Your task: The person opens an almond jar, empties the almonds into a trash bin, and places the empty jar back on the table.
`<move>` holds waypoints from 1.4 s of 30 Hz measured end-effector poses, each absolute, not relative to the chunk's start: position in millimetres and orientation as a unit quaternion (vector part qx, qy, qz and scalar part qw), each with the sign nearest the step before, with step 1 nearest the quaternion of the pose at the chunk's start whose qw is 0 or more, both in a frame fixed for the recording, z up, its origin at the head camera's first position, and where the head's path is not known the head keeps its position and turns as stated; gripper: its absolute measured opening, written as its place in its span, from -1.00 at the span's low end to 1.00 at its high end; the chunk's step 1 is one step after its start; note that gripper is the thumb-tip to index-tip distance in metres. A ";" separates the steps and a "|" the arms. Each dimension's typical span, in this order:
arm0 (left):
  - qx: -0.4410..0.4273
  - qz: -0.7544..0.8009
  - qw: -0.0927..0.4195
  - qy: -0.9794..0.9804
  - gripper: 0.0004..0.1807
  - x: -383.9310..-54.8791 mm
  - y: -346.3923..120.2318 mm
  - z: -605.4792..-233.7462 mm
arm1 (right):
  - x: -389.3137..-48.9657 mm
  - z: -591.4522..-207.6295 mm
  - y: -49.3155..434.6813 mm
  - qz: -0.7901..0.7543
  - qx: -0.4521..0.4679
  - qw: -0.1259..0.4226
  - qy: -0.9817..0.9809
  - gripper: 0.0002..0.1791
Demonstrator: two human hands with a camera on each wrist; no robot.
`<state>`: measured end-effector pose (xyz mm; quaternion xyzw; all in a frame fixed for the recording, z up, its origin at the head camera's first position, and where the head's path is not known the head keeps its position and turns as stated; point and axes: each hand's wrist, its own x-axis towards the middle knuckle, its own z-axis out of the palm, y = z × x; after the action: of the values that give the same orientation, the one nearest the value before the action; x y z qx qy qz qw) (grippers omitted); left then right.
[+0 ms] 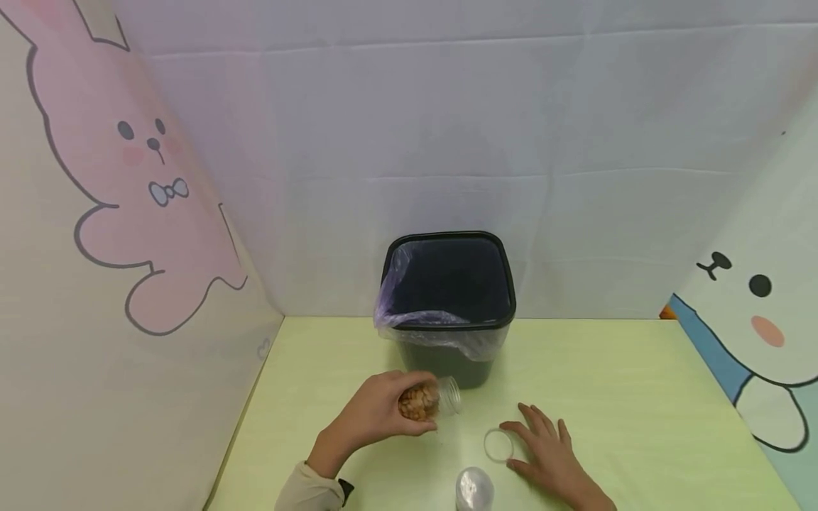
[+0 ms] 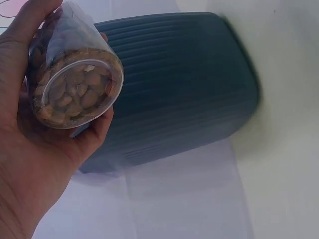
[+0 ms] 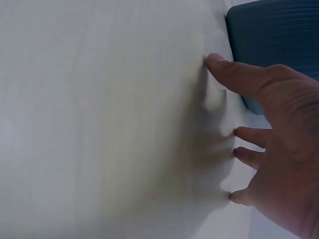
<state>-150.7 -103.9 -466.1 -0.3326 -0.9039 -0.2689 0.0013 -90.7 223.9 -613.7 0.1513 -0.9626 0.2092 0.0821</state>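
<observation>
One left hand [image 1: 378, 410], one right hand [image 1: 551, 458], that's two; one jar [image 1: 449, 395], its brown nut-like pieces [image 1: 418, 404] too many to tally; one pale ring [image 1: 485, 446]; one silvery-topped container [image 1: 475, 488]; one bin [image 1: 441, 363], and one bag [image 1: 385, 312] lining it; one pale sleeve [image 1: 309, 490]; one counter [image 1: 639, 397]; and up on the walls, two cartoon animals [image 1: 160, 227]!

A black band [image 1: 346, 490] shows beside the cream left sleeve [image 1: 308, 490].

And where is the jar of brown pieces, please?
Low centre in the head view, the jar is tipped in the left hand, in front of the bin.
</observation>
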 end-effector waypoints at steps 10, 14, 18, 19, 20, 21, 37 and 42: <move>-0.367 -0.238 0.024 -0.899 -0.37 -160.3 -109.0 -423.1 | -106.1 -567.2 231.1 0.315 0.130 -0.073 -0.937 -0.54; -0.376 -0.211 0.032 -0.902 -0.33 -162.9 -108.9 -403.0 | -112.5 -545.8 234.5 0.381 0.111 -0.100 -0.912 -0.59; -0.390 -0.195 0.051 -0.899 -0.31 -166.8 -108.2 -385.3 | -120.5 -523.2 237.3 0.424 0.119 -0.069 -0.895 -0.71; -0.395 -0.193 0.057 -0.896 -0.31 -167.8 -108.1 -381.3 | -122.9 -516.8 237.5 0.433 0.121 -0.055 -0.891 -0.74; -0.399 -0.191 0.062 -0.895 -0.31 -169.0 -107.9 -377.7 | -125.3 -509.7 237.6 0.442 0.121 -0.041 -0.888 -0.76; -0.403 -0.190 0.067 -0.893 -0.30 -170.2 -107.9 -374.3 | -128.2 -502.3 237.7 0.453 0.127 -0.028 -0.882 -0.77; -0.407 -0.135 0.101 -0.898 -0.25 -210.0 -103.6 -324.1 | -185.5 -405.4 242.8 0.567 0.123 0.049 -0.813 -0.63; -0.395 -0.116 0.127 -0.902 -0.26 -229.5 -98.4 -311.1 | -199.3 -389.6 239.0 0.603 0.122 0.030 -0.788 -0.55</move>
<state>-229.5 -98.4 -311.1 -0.3950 -0.9025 -0.1160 0.1268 -199.3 239.0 -389.6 0.1218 -0.7877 0.6032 0.0301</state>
